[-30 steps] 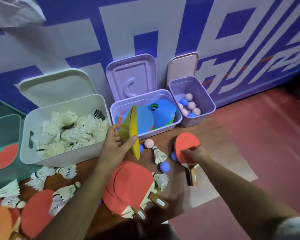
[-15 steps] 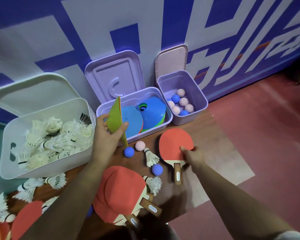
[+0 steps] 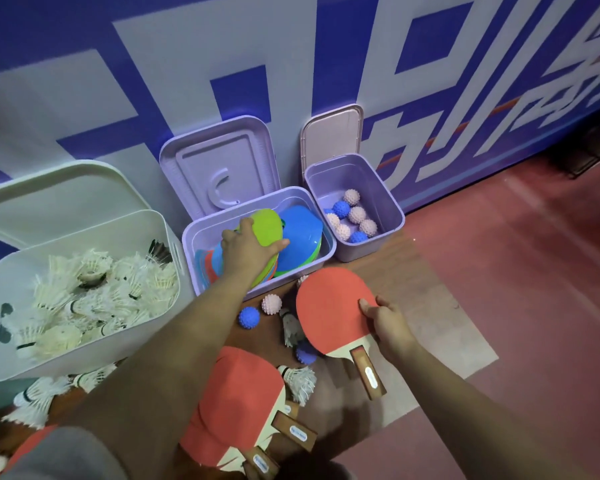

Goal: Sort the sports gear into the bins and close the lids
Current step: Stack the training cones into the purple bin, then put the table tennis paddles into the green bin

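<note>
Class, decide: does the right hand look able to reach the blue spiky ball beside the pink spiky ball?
Probably not directly: the right hand grips the red-faced wooden table tennis paddle, whose blade sits between it and the blue spiky ball.

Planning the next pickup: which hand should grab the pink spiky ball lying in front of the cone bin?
Left, probably. The left hand holds a green cone in the cone bin, just behind the pink spiky ball, while the right hand is busy gripping a red paddle.
</note>
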